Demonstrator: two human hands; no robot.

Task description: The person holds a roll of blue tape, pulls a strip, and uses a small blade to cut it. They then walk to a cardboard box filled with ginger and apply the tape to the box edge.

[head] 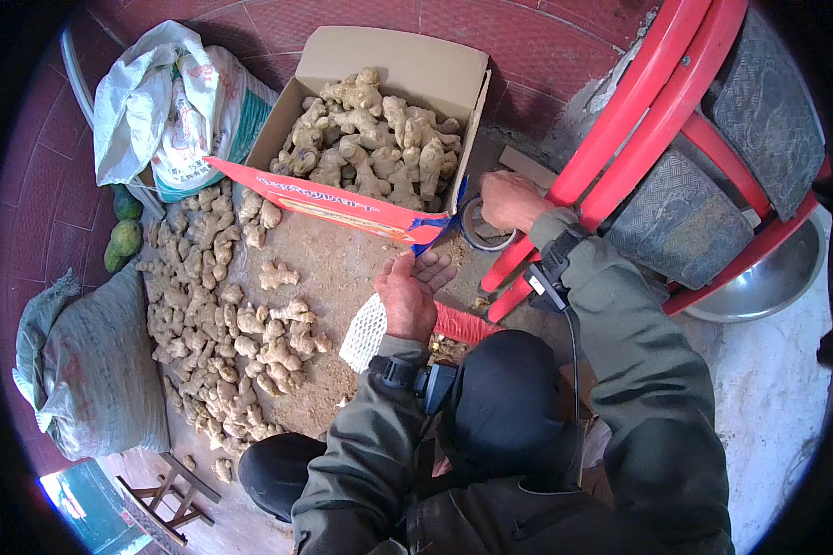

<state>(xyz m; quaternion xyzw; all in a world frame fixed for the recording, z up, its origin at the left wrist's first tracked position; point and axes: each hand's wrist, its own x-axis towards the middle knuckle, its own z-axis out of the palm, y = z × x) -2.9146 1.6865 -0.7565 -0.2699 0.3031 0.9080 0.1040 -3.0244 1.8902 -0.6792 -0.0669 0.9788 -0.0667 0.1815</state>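
Note:
An open cardboard box (382,41) with a red printed side stands before me, filled with ginger roots (371,132). Blue tape (425,244) clings to its near right corner. My left hand (409,291) is just below that corner, palm up, fingertips close to the tape; whether it grips the tape's end cannot be told. My right hand (510,201), to the right of the box, is curled at the rim of a roll of tape (486,236); its fingertips are hidden. Many loose ginger roots (208,305) lie on the floor to the left.
A white woven sack (153,111) leans left of the box, and a filled sack (104,368) stands nearer me. Green fruits (123,243) lie between them. On the right are a red ladder-like frame (625,118) and a metal basin (770,277). White foam netting (364,336) lies by my left wrist.

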